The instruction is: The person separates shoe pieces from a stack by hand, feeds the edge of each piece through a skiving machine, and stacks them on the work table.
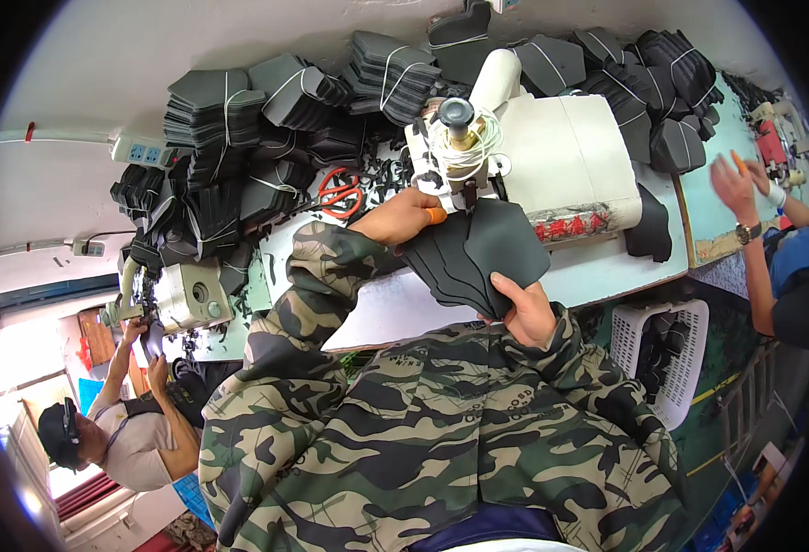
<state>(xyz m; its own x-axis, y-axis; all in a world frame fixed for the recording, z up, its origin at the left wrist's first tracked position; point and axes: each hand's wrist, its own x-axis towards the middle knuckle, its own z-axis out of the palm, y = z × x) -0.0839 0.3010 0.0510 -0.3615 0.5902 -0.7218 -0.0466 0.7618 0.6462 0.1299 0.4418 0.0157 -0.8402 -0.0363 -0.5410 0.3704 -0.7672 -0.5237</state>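
Note:
A fan of thin dark grey cut pieces [506,241] lies in front of the head of a cream bench machine [566,152], spread over the white tabletop. My right hand [529,311] is closed on their lower end, its thumb on top. At their upper left edge, right by the machine head, my left hand [397,217] is closed with bent fingers; an orange cover sits on one digit. The machine hides some of its fingertips. Coiled pale cord [464,147] hangs around the black-topped knob [456,113] above the pieces.
Orange-handled scissors [338,193] lie left of the machine among dark scraps. Tied stacks of grey pieces [211,110] line the table's back. A white basket [690,354] with dark pieces stands below right. Co-workers sit left, by another machine [193,299], and right, one hand [734,189] raised.

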